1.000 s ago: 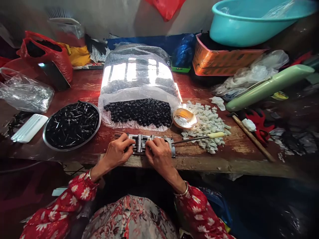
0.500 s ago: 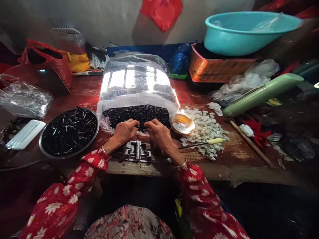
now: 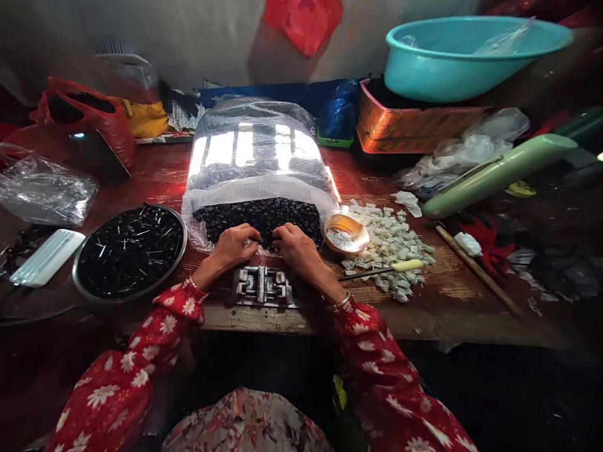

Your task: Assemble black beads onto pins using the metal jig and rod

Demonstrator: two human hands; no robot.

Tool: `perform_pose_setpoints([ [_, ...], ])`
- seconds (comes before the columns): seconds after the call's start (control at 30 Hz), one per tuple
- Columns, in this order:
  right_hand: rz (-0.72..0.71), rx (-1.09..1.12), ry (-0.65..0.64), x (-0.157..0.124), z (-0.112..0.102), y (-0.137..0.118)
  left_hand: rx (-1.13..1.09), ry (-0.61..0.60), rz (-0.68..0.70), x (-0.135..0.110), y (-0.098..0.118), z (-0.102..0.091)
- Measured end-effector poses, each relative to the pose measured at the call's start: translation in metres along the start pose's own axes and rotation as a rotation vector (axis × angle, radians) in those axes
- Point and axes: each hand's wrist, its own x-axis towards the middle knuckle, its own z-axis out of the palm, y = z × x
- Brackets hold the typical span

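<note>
My left hand (image 3: 233, 247) and my right hand (image 3: 296, 245) lie side by side, fingers curled, at the front of a heap of glossy black beads (image 3: 259, 216). The heap sits in the mouth of a clear mesh-lined plastic bag (image 3: 257, 144). Whether either hand holds beads is hidden by the fingers. Just below my hands, a small steel clamp (image 3: 261, 286) stands untouched near the table's front edge. To the left, a round steel tray (image 3: 176, 220) holds black beads with thin pins in them. A shallow golden shell-like scoop (image 3: 346, 233) lies to the right of my right hand.
A heap of white chips (image 3: 389, 248) with a yellow-handled metal awl (image 3: 377, 270) lies right of the scoop on the red-brown wooden table (image 3: 155, 182). Farther back stand a turquoise basin (image 3: 471, 59) and an orange crate (image 3: 414, 125). A wooden-handled hammer (image 3: 475, 267) lies at right.
Both hands have left the steel clamp and moved forward onto the bead heap. The clamp now stands free, and the view has tipped slightly.
</note>
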Motion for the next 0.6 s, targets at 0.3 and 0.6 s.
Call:
perform_pose_setpoints([
  [0.3, -0.226, 0.21, 0.044, -0.07, -0.015, -0.012, -0.042, -0.105, 0.131, -0.071, 0.031, -0.041],
  [0.6, -0.153, 0.109, 0.058, -0.076, -0.005, -0.025, 0.076, -0.152, 0.155, -0.078, 0.036, -0.032],
])
